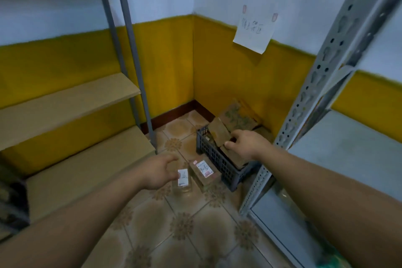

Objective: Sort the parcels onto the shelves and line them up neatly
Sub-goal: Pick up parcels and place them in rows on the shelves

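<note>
A dark plastic crate point(214, 155) stands on the tiled floor in the corner and holds several brown cardboard parcels. My right hand point(245, 143) pinches the edge of a flat brown parcel point(219, 131) that tilts up out of the crate. Two small labelled parcels lie on the floor left of the crate: a cardboard box point(204, 173) and a smaller parcel point(182, 181). My left hand point(159, 171) hovers just above the smaller parcel with fingers relaxed, holding nothing.
Wooden shelves point(65, 102) on grey posts stand at the left. A grey perforated metal rack post point(311, 98) and grey shelf point(352, 150) stand at the right. More cardboard point(238, 118) leans in the corner behind the crate. A paper note point(253, 30) hangs on the wall.
</note>
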A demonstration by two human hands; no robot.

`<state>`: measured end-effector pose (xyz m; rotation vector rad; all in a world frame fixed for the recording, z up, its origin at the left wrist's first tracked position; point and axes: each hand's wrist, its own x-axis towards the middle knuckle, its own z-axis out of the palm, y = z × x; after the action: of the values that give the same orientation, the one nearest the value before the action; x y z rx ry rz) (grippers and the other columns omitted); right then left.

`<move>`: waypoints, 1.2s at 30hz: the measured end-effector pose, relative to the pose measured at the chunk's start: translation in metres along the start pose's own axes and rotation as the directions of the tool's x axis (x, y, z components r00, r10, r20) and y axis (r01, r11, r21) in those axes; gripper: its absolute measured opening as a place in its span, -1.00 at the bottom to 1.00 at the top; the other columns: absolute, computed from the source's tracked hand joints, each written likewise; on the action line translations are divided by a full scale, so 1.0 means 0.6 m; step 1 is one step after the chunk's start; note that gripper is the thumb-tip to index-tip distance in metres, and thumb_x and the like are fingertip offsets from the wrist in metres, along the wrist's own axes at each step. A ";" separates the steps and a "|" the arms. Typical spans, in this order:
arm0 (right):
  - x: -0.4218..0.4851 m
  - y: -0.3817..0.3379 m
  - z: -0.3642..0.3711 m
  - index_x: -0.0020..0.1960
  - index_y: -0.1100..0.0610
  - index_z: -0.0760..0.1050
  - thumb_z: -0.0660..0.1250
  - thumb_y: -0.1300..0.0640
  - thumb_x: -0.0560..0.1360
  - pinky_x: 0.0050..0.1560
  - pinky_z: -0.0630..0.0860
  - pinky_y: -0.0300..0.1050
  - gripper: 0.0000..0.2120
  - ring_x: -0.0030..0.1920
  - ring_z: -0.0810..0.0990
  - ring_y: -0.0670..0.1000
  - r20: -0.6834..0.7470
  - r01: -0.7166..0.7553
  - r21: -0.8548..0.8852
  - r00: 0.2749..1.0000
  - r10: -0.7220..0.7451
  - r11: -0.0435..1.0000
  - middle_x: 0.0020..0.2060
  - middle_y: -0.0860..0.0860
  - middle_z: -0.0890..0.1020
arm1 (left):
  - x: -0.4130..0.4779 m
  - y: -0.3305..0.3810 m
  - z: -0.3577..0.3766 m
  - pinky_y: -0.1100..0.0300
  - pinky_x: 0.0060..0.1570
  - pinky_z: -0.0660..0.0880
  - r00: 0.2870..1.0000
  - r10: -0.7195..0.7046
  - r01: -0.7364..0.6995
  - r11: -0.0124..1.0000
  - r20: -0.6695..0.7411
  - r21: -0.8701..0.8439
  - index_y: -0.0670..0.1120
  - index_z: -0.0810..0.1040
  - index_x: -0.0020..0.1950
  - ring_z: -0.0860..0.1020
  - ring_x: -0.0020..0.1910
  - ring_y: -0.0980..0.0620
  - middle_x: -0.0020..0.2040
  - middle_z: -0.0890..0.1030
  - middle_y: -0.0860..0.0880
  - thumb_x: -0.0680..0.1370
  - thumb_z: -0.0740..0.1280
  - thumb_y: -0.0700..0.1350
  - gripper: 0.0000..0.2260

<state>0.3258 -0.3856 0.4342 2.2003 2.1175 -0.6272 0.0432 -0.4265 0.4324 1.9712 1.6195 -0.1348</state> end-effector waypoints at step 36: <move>0.626 0.031 0.409 0.49 0.12 0.33 0.21 -0.18 0.60 0.22 0.34 -0.18 -0.43 0.36 0.44 0.13 0.493 -0.747 0.400 0.664 0.562 0.531 0.41 0.15 0.46 | 0.951 -0.360 0.052 0.14 0.24 0.37 0.767 -0.078 -0.107 0.963 0.637 0.247 0.06 0.16 0.55 0.38 0.40 -0.04 0.53 0.27 -0.01 0.61 0.21 0.16 -0.45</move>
<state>0.2770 -0.0998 0.0913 2.6692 0.8103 -1.5323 -0.0006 0.0741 0.0845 1.8250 1.1587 -0.9698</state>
